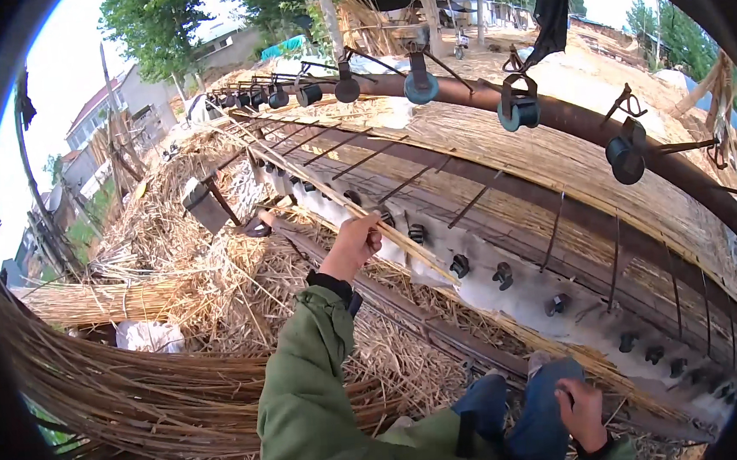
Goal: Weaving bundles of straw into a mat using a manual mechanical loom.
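Two hands at a straw loom: your left hand [353, 246] is closed around a thin bundle of reeds [333, 194], which runs across the frame [507, 285] just beyond your knuckles. Your right hand [582, 411] rests loosely curled on your knee [523, 406], holding nothing. Loose straw [160, 268] lies left of your left arm.

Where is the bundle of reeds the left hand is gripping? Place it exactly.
In the head view, the reed bundle runs slantwise left of centre, held in the left hand, across the white loom bar with dark knobs, before the woven straw mat.
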Tool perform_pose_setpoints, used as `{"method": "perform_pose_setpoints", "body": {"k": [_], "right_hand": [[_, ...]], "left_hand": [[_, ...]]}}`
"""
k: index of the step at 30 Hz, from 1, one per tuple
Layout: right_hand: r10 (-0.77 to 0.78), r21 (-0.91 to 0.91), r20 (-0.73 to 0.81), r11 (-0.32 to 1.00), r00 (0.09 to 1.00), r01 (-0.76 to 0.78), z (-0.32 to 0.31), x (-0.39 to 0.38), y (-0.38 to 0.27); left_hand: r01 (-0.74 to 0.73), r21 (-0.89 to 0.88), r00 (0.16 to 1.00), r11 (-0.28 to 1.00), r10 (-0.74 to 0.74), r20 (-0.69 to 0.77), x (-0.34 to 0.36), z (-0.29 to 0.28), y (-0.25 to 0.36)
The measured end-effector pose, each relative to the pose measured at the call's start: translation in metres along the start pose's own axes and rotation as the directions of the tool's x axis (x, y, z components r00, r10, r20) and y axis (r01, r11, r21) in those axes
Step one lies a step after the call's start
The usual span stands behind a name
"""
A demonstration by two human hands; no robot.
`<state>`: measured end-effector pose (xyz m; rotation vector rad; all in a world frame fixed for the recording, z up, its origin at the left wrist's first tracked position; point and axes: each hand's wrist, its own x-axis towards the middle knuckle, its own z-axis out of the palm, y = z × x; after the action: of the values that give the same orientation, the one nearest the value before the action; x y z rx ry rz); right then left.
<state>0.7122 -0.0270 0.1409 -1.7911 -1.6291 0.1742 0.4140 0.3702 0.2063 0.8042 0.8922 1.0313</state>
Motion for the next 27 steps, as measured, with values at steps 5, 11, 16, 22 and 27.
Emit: {"method": "perform_pose_setpoints", "body": {"k": [5, 11, 16, 22, 27], "right_hand": [[0.032, -0.039, -0.043, 0.999, 0.999, -0.034, 0.011, -0.009, 0.004], [-0.132, -0.267, -0.152, 0.96, 0.979, 0.088, 0.013, -0.009, 0.012], [-0.176, -0.486, -0.148, 0.87, 0.973, 0.083, 0.006, -0.006, 0.002], [-0.041, -0.511, -0.058, 0.86, 0.997, 0.006, 0.002, -0.002, -0.002], [-0.098, -0.487, -0.084, 0.872, 0.992, 0.045, 0.004, -0.002, 0.007]], "left_hand": [[0.037, 0.053, 0.999, 0.998, -0.038, 0.015, 0.036, -0.024, 0.035], [0.146, -0.001, 0.987, 0.989, -0.146, -0.071, 0.059, -0.029, 0.037], [0.017, 0.058, 0.983, 0.998, -0.006, -0.182, 0.076, -0.03, 0.016], [-0.096, 0.019, 0.968, 0.995, 0.098, -0.232, 0.06, 0.03, 0.008], [-0.076, 0.09, 0.983, 0.993, 0.09, -0.159, 0.065, 0.038, 0.015]]}}
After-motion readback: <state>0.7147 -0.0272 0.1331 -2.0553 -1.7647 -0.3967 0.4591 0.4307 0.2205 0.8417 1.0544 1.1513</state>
